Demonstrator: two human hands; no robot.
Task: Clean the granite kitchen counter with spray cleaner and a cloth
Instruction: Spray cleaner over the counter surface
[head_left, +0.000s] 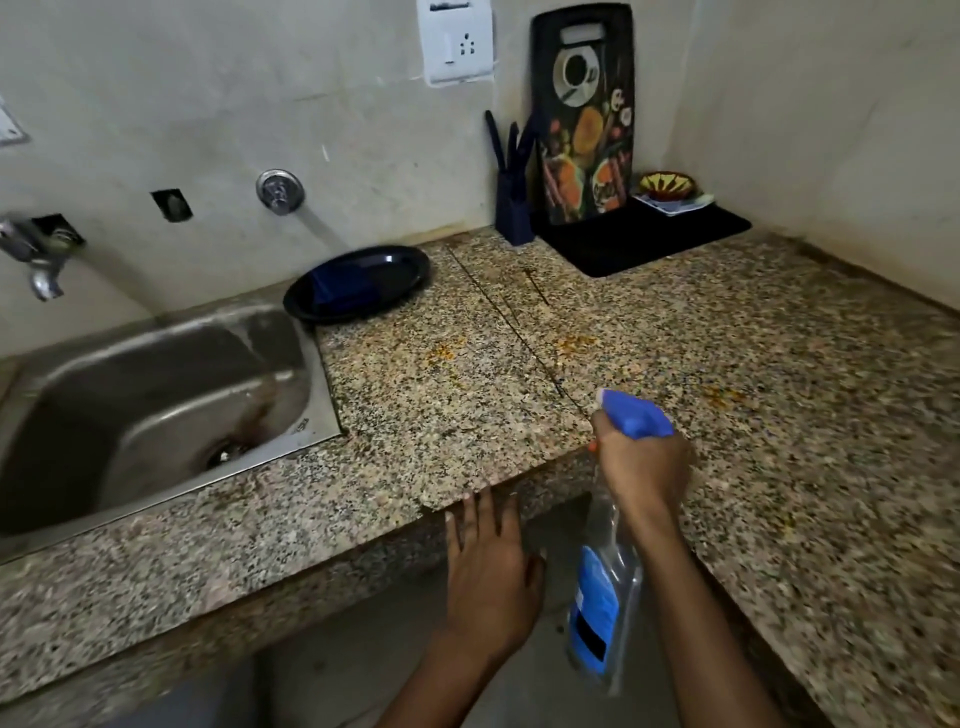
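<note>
Cleaning barely begun: orange stains (574, 342) still mark the granite worktop (441, 415).
Right hand (641, 465) grips the spray bottle (605, 597); left hand (491, 571) lies released, no cloth visible.

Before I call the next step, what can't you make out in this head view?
- Cloth: none identifiable; the blue thing in the dark plate is too blurred to name.
- Spray bottle label: motion-blurred, unreadable.
- Trigger: hidden by the right hand.
- Tap: blurred near the left edge.
</note>
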